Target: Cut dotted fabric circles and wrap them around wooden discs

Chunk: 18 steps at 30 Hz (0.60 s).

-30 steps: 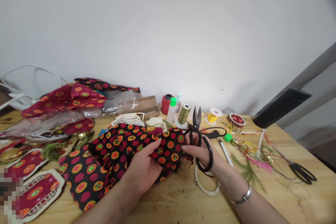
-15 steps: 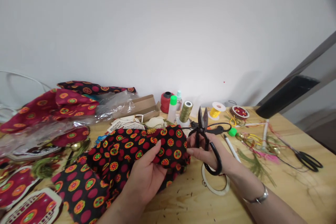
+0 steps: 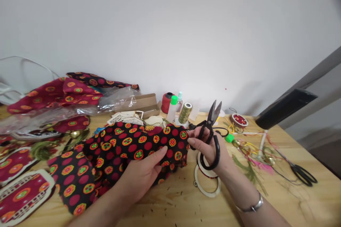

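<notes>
A black patterned fabric (image 3: 106,145) with crimson dots and orange-rimmed flowers lies bunched in front of me. My left hand (image 3: 142,175) grips it, thumb on top and the fingers partly hidden underneath. At the cloth's right edge, my right hand (image 3: 209,147) pinches a corner between thumb and forefinger. That same hand also carries black-handled scissors (image 3: 214,114), their blades slightly apart and pointing up, away from the cloth. Below my right hand, a pale wooden ring (image 3: 197,181) with a small eyelet lies beside a round white-rimmed piece (image 3: 203,168).
Behind the cloth stand a red thread cone (image 3: 167,103), a green-capped bottle (image 3: 172,108) and an olive thread spool (image 3: 185,113). Fabric-covered frames (image 3: 23,198) lie at left. On the right are a second pair of scissors (image 3: 303,174), tangled threads and a dark cylinder (image 3: 286,108).
The fabric's right edge is held flatter and straighter. My right hand has turned the scissors so that the blades lean right. The view has shifted slightly.
</notes>
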Each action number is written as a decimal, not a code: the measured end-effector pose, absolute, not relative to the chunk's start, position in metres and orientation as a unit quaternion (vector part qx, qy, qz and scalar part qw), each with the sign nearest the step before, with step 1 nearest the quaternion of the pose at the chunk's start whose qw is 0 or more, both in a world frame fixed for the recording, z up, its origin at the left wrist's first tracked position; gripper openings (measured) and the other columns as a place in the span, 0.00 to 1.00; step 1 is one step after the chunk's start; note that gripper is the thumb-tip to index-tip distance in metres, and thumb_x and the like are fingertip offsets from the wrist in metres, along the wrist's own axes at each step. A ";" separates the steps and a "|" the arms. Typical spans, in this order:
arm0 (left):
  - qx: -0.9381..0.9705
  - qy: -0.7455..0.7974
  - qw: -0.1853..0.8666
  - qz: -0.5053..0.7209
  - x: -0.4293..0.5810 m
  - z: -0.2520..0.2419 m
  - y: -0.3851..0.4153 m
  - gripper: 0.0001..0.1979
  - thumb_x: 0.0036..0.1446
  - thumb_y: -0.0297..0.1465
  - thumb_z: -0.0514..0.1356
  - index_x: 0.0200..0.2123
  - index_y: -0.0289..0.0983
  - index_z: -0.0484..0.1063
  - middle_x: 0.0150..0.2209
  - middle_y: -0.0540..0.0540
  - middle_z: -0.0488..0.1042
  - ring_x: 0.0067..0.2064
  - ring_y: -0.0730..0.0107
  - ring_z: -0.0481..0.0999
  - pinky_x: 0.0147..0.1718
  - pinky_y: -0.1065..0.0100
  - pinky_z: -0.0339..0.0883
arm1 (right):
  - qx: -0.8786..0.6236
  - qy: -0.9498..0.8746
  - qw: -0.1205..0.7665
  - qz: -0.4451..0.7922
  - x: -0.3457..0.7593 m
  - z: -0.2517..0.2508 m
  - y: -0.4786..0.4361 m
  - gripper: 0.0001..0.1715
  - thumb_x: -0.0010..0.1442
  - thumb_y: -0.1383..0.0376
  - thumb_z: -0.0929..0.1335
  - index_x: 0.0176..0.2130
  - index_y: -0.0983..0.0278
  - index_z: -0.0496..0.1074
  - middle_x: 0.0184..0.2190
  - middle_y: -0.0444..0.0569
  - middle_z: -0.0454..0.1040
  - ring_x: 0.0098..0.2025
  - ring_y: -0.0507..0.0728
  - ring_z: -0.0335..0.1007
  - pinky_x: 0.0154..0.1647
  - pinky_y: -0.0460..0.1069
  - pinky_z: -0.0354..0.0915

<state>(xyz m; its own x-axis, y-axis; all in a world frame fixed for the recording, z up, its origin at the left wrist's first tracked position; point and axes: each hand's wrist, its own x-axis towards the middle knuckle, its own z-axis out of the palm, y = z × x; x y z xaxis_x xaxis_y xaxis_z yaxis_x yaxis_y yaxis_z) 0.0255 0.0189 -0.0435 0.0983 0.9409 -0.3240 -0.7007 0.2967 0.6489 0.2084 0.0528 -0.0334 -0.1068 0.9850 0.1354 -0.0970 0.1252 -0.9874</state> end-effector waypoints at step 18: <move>0.205 0.372 0.771 0.475 0.027 -0.045 0.018 0.12 0.48 0.26 0.66 0.38 0.30 0.80 0.42 0.38 0.81 0.47 0.53 0.78 0.49 0.59 0.71 | -0.471 -0.583 0.448 0.487 0.193 -0.038 0.045 0.14 0.46 0.61 0.72 0.28 0.62 0.63 0.22 0.38 0.63 0.23 0.50 0.58 0.24 0.46 0.57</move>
<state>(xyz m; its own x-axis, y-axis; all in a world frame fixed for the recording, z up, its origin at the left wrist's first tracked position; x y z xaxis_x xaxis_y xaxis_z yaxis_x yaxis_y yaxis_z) 0.0274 0.0178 -0.0452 0.2723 0.8844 -0.3792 -0.5788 0.4653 0.6696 0.1926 0.0451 -0.0376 -0.1548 0.9858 0.0650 0.1127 0.0830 -0.9902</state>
